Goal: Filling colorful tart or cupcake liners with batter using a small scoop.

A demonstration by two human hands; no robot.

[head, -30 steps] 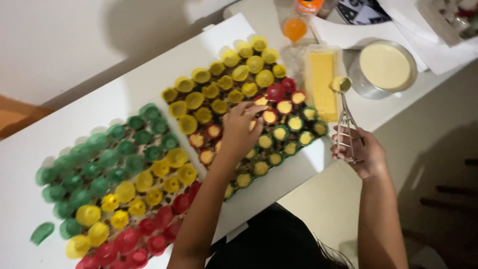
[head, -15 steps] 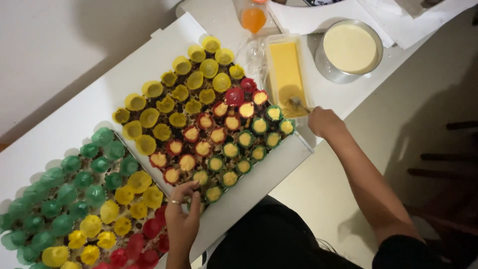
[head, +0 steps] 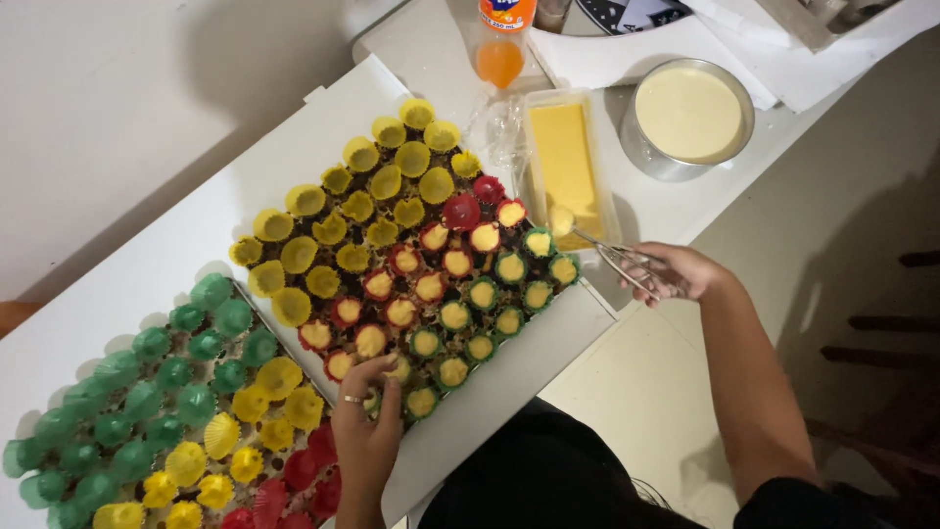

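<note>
Head view, only cam. Vs half a sec ago: left hand (head: 364,431) sits at much the same spot on the near edge of the cup tray (head: 548,343); right hand (head: 681,271) has pulled back a little from the rectangular tub and now shows a metal scoop (head: 597,250) lifted w/ a yellow blob at its tip; view itself shifted, so tray sits lower and more to the right in the frame.

Left hand: fingers curled, ring on one, tips touching a green cup (head: 377,400) at the tray's front row; whether it pinches the cup I can't tell. Right hand: closed around the scoop's wire handles, scoop tip over the tub's near end.

Containers: rectangular clear tub (head: 571,162) holds yellow batter, just right of tray; round metal pot (head: 690,116) full of pale cream mix, farther right, near the tub; tray cups: yellow ones at far-left empty, red and green ones nearer mostly filled yellow. Second tray (head: 176,392) to the left: green, yellow, red cups, mostly empty.

Packages: bottle (head: 504,34) of orange drink w/ orange-blue label, behind the tub at top; white papers (head: 636,49) at top right.
</note>
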